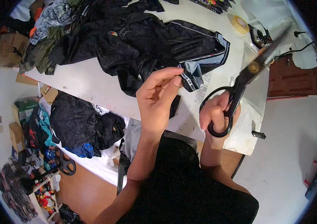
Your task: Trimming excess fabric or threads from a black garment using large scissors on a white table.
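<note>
A black garment (pixel 136 42), with a small coloured emblem and pale piping, lies spread on the white table in front of me. One of its ends is a cuff (pixel 191 81) with a patterned white band and light-blue lining. At this cuff's edge my left hand (pixel 155 98) has thumb and forefinger pinched; the exact contact is partly hidden by the fingers. My right hand (pixel 217 114) grips large black-handled fabric scissors (pixel 242 75) by the finger loops. Their blades point up and to the right, away from the garment, and look closed, though blurred.
On the table (pixel 82 81) stand a roll of tape (pixel 239 24) and, near it, an iron (pixel 259 36) with a cord. Folded dark clothes (pixel 77 120) lie below the table's left edge. Camouflage clothing (pixel 54 19) and a cardboard box (pixel 10 49) sit at the upper left.
</note>
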### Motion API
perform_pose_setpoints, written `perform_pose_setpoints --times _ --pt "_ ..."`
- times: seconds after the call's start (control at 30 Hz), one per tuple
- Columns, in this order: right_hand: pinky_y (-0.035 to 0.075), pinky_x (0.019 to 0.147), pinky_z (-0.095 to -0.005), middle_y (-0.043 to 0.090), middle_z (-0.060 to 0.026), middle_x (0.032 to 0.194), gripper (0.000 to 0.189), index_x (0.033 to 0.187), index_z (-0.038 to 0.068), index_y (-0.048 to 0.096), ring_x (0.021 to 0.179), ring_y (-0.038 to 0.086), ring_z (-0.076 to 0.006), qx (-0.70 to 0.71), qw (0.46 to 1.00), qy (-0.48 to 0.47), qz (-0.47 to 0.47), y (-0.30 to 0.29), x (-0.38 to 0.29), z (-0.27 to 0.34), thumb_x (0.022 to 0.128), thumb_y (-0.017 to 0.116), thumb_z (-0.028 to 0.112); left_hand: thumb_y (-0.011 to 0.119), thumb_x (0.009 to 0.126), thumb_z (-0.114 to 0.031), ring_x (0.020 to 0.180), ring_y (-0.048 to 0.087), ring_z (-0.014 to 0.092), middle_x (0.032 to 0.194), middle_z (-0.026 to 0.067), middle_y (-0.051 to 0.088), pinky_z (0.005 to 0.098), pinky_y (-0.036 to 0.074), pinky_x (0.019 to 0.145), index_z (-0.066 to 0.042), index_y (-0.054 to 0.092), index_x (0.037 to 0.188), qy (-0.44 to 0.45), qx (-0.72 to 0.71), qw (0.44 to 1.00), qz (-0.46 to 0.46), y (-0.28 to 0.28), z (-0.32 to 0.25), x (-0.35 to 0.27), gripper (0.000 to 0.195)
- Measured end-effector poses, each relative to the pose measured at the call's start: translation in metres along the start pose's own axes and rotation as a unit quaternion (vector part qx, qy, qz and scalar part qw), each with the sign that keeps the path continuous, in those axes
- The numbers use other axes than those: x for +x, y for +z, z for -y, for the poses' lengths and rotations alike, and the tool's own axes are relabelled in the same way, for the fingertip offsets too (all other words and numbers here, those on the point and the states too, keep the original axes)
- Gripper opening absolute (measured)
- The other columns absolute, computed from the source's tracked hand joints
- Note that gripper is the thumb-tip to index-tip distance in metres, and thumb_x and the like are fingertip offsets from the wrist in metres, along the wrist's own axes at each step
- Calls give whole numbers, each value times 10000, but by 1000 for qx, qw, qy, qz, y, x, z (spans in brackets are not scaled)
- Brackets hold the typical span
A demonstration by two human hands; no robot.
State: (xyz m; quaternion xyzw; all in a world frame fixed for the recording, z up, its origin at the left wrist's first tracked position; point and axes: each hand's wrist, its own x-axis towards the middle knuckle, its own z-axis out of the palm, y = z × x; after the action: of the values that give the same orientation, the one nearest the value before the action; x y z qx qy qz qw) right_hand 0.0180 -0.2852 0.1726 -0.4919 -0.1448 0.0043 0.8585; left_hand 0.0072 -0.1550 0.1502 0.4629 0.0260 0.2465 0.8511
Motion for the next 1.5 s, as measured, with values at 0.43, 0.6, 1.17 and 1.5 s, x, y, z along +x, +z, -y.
perform_pose_setpoints --times 0.43,0.6,1.17,1.5 --pt "429 420 -175 670 -241 927 373 772 46 423 485 551 -65 -159 982 -80 -69 14 16 -9 679 759 -88 663 764 123 811 609 88 882 56 629 192 469 717 32 586 1086 -30 -93 995 18 -1 1 1 343" --pt "426 419 -173 682 -209 836 317 777 36 437 495 557 -69 -146 985 -55 -75 16 17 -7 732 737 -57 663 762 126 856 630 114 894 80 640 195 489 735 31 547 1104 -35 -57 998 23 0 -7 -2 374" --pt "378 336 -206 633 -214 684 323 726 72 416 378 502 -123 -4 1000 -11 -15 -11 -7 17 704 715 -48 647 766 143 715 510 48 830 19 570 172 401 642 4 536 1090 1 -99 995 9 6 -7 -1 369" --pt "388 371 -221 559 -66 558 643 749 -28 546 417 523 -145 131 967 145 162 -73 -73 -18 533 885 474 610 787 168 727 519 49 845 28 553 159 413 639 17 519 1124 57 -183 981 -1 15 -20 18 380"
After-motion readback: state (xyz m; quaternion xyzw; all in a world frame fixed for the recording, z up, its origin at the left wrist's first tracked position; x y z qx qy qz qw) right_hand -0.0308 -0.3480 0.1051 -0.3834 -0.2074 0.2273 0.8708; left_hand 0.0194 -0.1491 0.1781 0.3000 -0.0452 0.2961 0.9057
